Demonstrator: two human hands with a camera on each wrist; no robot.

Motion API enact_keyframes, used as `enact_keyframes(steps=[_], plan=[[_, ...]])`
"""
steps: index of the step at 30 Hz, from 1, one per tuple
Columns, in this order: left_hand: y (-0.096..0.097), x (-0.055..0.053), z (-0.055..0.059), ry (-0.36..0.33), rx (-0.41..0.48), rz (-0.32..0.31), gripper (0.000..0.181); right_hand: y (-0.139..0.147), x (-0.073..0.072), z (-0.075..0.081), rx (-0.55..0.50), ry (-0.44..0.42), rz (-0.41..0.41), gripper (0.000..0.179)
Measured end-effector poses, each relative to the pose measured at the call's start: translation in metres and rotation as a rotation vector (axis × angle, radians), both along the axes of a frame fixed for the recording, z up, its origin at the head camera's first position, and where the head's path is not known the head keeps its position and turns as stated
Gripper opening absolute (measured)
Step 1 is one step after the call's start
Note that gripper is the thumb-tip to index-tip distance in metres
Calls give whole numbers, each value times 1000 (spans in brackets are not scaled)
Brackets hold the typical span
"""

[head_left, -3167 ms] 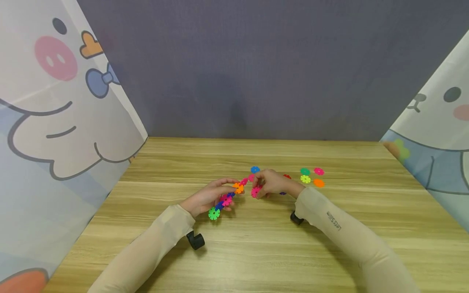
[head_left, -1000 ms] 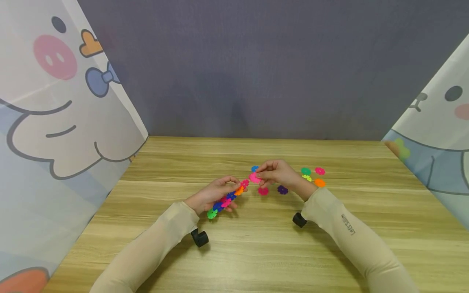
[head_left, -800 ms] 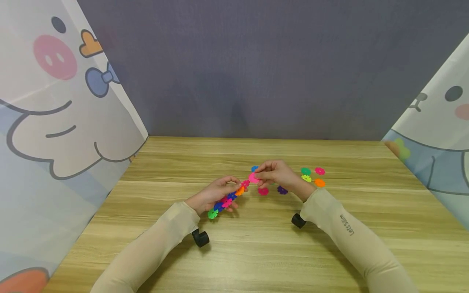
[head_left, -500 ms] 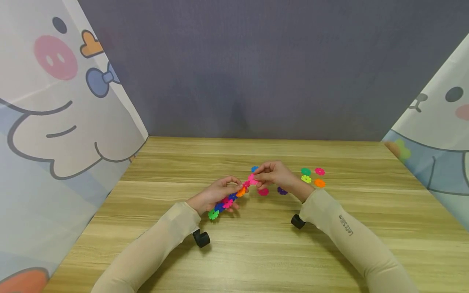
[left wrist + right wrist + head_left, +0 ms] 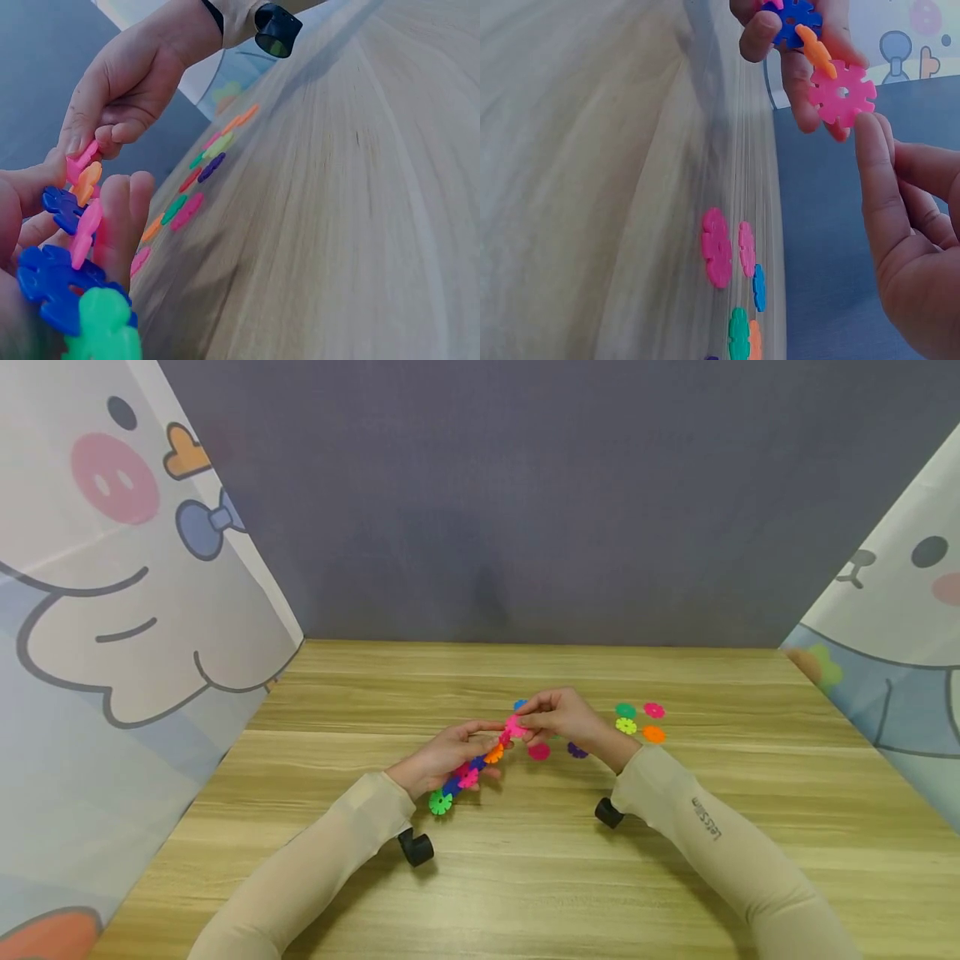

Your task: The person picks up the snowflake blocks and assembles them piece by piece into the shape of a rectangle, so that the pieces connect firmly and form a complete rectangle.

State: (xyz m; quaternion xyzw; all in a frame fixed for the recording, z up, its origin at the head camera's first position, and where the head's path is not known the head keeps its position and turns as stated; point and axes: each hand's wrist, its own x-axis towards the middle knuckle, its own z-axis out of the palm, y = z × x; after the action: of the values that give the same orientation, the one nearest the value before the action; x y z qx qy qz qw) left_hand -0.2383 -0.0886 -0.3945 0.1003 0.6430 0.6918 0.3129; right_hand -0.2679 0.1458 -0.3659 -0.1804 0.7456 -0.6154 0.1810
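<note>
My left hand (image 5: 450, 757) grips a chain of interlocked notched plastic discs in the head view. From its lower end run a green disc (image 5: 440, 802), a blue one, a pink one, another blue one, an orange disc (image 5: 494, 754) and a magenta disc. At the upper end my right hand (image 5: 564, 720) pinches a bright pink disc (image 5: 514, 726) that meets the magenta one; the fingers hide part of this joint. The right wrist view shows a pink disc (image 5: 843, 93) face-on beside the orange one, with a right fingertip at its edge.
Loose discs lie on the wooden table (image 5: 495, 893): a magenta disc (image 5: 538, 751), a purple disc (image 5: 577, 749) and a blue disc (image 5: 521, 704) near my right hand. Farther right are a green disc (image 5: 626, 710), a yellow disc (image 5: 626, 725), a pink one and an orange one.
My right hand has left the magenta disc on the table and brought a bright pink disc leftward to the chain's upper end. The left index finger has stretched out towards it.
</note>
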Motion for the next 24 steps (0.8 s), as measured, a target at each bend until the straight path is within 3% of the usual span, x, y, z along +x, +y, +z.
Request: enact_keyframes(steps=[12, 24], plan=[[4, -2, 1, 28, 36, 66, 48, -8, 6, 2, 3, -2, -77, 19], [6, -4, 1, 67, 43, 59, 50, -6, 5, 5, -16, -14, -76, 16]])
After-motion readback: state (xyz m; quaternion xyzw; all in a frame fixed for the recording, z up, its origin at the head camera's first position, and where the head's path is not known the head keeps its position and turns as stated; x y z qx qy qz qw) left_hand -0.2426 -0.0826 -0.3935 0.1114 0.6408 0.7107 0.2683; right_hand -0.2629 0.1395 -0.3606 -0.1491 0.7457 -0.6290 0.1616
